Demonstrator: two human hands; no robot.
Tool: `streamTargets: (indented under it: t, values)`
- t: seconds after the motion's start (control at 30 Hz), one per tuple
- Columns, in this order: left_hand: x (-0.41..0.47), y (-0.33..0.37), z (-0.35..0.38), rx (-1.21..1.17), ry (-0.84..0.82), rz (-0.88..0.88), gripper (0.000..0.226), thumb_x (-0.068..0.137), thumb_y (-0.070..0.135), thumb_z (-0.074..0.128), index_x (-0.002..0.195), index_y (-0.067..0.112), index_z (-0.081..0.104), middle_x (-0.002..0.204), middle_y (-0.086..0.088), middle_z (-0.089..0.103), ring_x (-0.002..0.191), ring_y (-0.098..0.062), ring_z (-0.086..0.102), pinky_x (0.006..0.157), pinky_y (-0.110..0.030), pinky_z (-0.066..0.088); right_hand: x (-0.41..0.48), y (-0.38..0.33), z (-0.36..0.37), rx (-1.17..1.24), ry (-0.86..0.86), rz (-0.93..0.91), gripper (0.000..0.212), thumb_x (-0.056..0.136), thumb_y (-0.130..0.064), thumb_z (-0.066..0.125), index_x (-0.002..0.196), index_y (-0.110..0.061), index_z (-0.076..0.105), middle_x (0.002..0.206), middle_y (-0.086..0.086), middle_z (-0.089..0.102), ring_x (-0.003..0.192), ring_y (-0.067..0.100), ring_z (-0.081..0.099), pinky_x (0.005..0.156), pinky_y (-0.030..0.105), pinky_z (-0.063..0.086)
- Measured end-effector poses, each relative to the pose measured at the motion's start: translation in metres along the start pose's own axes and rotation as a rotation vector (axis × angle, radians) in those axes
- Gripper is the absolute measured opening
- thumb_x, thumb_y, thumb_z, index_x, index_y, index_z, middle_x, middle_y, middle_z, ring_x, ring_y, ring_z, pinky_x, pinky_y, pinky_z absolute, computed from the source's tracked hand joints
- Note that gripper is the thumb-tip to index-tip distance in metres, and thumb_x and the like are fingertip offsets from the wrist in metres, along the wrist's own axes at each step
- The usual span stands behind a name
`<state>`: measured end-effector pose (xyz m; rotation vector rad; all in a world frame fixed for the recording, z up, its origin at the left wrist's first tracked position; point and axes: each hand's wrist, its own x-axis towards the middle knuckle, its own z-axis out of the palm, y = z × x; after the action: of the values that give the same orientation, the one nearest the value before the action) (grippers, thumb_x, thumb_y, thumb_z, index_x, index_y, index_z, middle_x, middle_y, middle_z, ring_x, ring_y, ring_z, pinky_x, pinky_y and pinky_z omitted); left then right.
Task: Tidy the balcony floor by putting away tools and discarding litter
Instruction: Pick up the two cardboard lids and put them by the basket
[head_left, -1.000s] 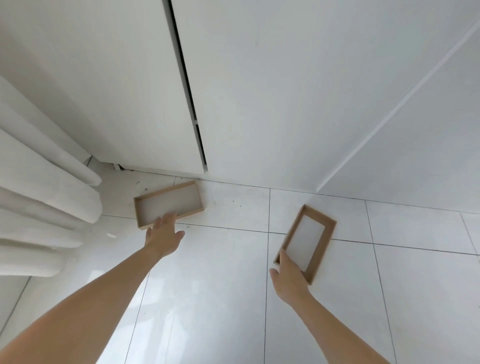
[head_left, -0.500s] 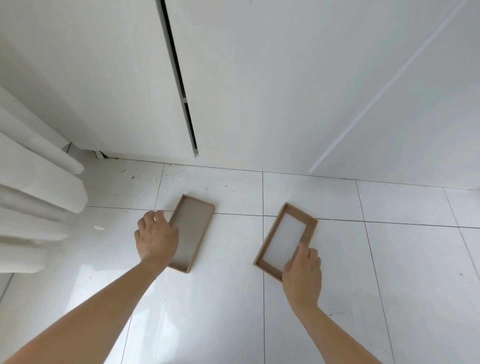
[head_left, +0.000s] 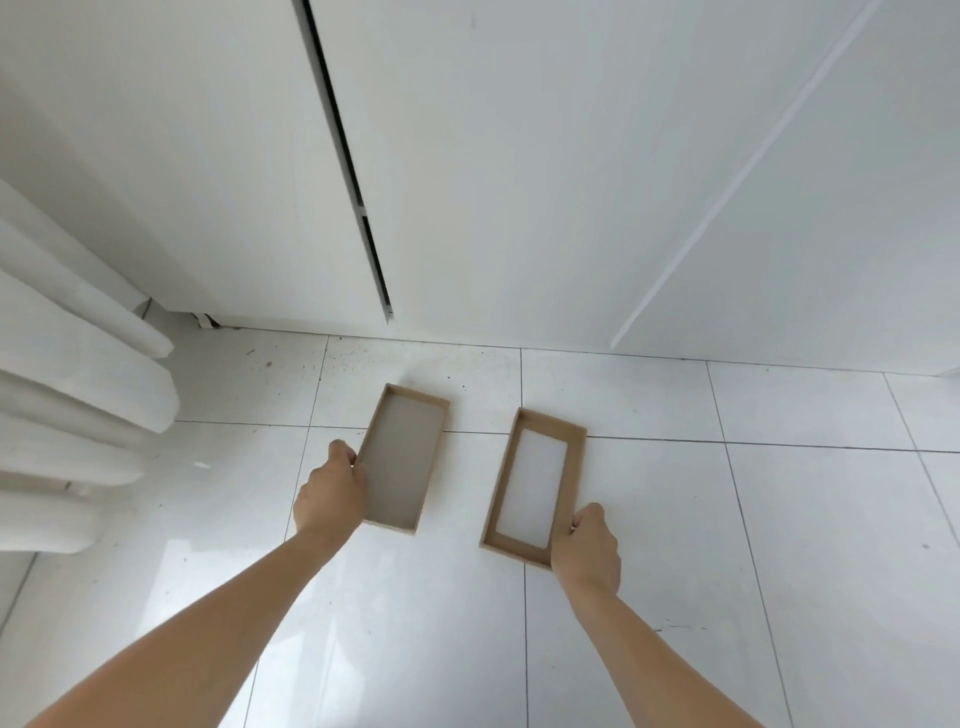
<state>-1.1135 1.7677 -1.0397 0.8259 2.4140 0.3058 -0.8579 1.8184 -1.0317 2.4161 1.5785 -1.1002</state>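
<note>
Over the white floor (head_left: 779, 519) my left hand (head_left: 330, 493) grips the tray (head_left: 402, 457) by its edge, my right hand (head_left: 587, 556) the lid (head_left: 570, 467) corner; both look light, bendy

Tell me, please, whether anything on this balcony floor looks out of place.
Yes: the left hand grips an empty brown tray and the right hand a windowed brown lid, stray packaging; dark specks dirty the tiles by the cabinet.

The left box (head_left: 402, 457) and right box (head_left: 535, 483) are matt brown cardboard. The floor tiles (head_left: 649, 519) shine glossy white, gritty by the smooth white cabinet doors (head_left: 519, 182). The curtain (head_left: 67, 395) is white cloth.
</note>
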Motion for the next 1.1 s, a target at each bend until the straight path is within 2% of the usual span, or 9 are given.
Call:
streamTargets:
  t: [0.1,0.17,0.27,0.37,0.53,0.63,0.77,0.93,1.1]
  values:
    - [-0.002,0.012,-0.001,-0.404,-0.129,-0.042,0.023,0.093,0.014,0.041,0.112,0.018,0.051,0.094,-0.008,0.063,0.082,-0.028,0.06,0.068,-0.039,0.056,-0.001,-0.001,0.0,0.072,0.003,-0.007,0.006,0.094,-0.014,0.041,0.097,-0.01,0.041,0.073,0.0,0.049,0.067,0.023,0.052,0.055,0.029,0.039]
    - [-0.004,0.019,-0.002,-0.594,-0.208,-0.072,0.033,0.092,0.007,0.043,0.122,0.019,0.052,0.104,-0.009,0.064,0.089,-0.027,0.06,0.068,-0.036,0.056,0.0,-0.001,-0.003,0.194,-0.003,0.003,0.009,0.095,-0.016,0.041,0.101,-0.009,0.042,0.073,0.0,0.05,0.065,0.021,0.052,0.059,0.031,0.043]
    - [-0.01,0.027,-0.006,-0.708,-0.29,-0.086,0.041,0.092,0.003,0.047,0.128,0.02,0.05,0.111,-0.009,0.064,0.094,-0.026,0.062,0.071,-0.035,0.054,0.002,0.001,-0.011,0.35,-0.055,0.0,0.019,0.096,-0.019,0.042,0.113,-0.011,0.046,0.08,-0.001,0.052,0.069,0.017,0.053,0.065,0.032,0.047]
    - [-0.017,0.036,-0.016,-0.798,-0.311,-0.152,0.042,0.092,0.001,0.05,0.13,0.018,0.051,0.115,-0.01,0.063,0.098,-0.029,0.062,0.071,-0.035,0.054,-0.001,-0.002,-0.024,0.495,-0.142,0.006,0.021,0.096,-0.02,0.044,0.116,-0.014,0.05,0.086,0.0,0.053,0.075,0.018,0.056,0.071,0.039,0.057]
    - [-0.059,0.062,-0.051,-0.836,-0.312,-0.217,0.044,0.092,0.0,0.052,0.132,0.02,0.051,0.119,-0.01,0.063,0.104,-0.031,0.061,0.069,-0.034,0.053,-0.036,-0.007,-0.073,0.664,-0.236,0.095,0.022,0.098,-0.013,0.04,0.118,-0.019,0.046,0.092,0.001,0.048,0.083,0.025,0.06,0.056,0.031,0.058]
    - [-0.095,0.076,-0.078,-0.834,-0.324,-0.266,0.046,0.091,0.0,0.053,0.133,0.019,0.052,0.12,-0.009,0.063,0.106,-0.032,0.062,0.069,-0.033,0.053,-0.068,-0.004,-0.109,0.697,-0.256,0.139,0.029,0.098,-0.011,0.041,0.126,-0.016,0.047,0.092,0.003,0.049,0.083,0.028,0.061,0.057,0.033,0.058]
    - [-0.155,0.111,-0.138,-0.823,-0.362,-0.301,0.046,0.091,0.0,0.053,0.133,0.019,0.052,0.119,-0.01,0.064,0.097,-0.029,0.062,0.067,-0.033,0.053,-0.125,-0.004,-0.186,0.703,-0.274,0.176,0.033,0.097,-0.009,0.041,0.128,-0.016,0.049,0.092,0.005,0.051,0.075,0.024,0.06,0.058,0.033,0.059]
    - [-0.218,0.17,-0.214,-0.846,-0.393,-0.297,0.046,0.091,-0.001,0.053,0.132,0.02,0.052,0.119,-0.01,0.064,0.093,-0.027,0.062,0.067,-0.033,0.053,-0.184,-0.018,-0.279,0.754,-0.264,0.19,0.033,0.096,-0.008,0.042,0.127,-0.016,0.051,0.096,0.007,0.052,0.086,0.029,0.061,0.059,0.034,0.059]
    - [-0.284,0.237,-0.3,-0.87,-0.43,-0.273,0.049,0.091,0.0,0.054,0.135,0.02,0.049,0.12,-0.01,0.063,0.094,-0.031,0.062,0.066,-0.034,0.053,-0.248,-0.037,-0.385,0.805,-0.237,0.18,0.033,0.095,-0.008,0.045,0.126,-0.017,0.053,0.098,0.008,0.052,0.09,0.03,0.06,0.059,0.035,0.059]
